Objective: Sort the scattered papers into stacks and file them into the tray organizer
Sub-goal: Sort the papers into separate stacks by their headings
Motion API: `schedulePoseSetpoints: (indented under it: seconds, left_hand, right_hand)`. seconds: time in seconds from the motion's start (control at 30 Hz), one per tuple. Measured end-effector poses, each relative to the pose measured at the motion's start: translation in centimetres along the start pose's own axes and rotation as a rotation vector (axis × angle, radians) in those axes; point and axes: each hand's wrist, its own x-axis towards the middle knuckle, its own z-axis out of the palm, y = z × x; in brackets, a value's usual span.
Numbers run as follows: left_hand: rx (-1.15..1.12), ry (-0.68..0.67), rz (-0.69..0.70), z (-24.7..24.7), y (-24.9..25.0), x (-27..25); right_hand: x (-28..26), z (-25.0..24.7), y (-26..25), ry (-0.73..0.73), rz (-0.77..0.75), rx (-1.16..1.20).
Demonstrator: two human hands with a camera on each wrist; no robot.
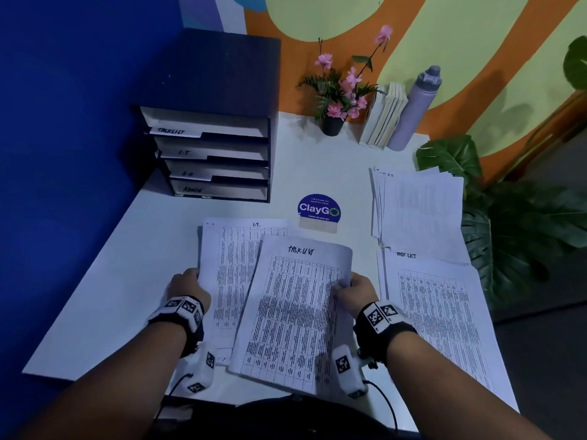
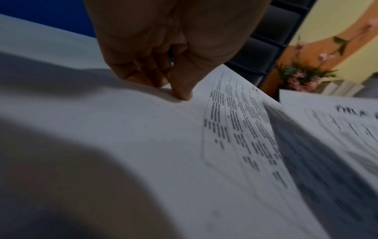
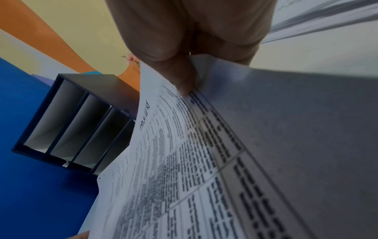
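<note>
Right hand [image 1: 357,289] pinching TASKLIST sheet [image 1: 295,312] by its right edge, thumb on top; left hand [image 1: 190,285] gripping I.T. stack [image 1: 227,265] at its left edge.

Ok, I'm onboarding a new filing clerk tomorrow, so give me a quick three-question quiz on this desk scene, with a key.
1. True or false: the right hand pinches the sheet headed TASKLIST.
2. Multiple choice: which label is on the lowest slot of the tray organizer? A) I.T. B) ADMIN C) H.R.
3. Fill in: the bundle gripped by the left hand shows a top sheet headed ____.

Key
1. True: thumb and fingers pinch its right edge.
2. B: top to bottom the slots read TASKLIST, I.T., H.R., ADMIN.
3. I.T.
</note>
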Motion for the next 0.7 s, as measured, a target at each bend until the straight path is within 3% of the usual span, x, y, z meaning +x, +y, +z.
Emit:
schedulePoseSetpoints:
  seconds: [0.33, 0.5, 0.7]
  left_hand:
    - [-0.297, 0.160, 0.158, -0.8, 1.0, -2.3]
    - [-0.180, 0.236, 0.192, -0.4, 1.9, -3.4]
    - [-0.194, 0.289, 0.274, -1.1, 2.5, -3.4]
  right_hand:
    - [-0.4, 0.5, -0.2, -0.060, -0.005, 0.073]
    - [-1.3, 2.0, -0.7, -0.114, -0.036, 0.061]
    - [-1.2, 1.4, -1.1, -0.049, -0.044, 0.075]
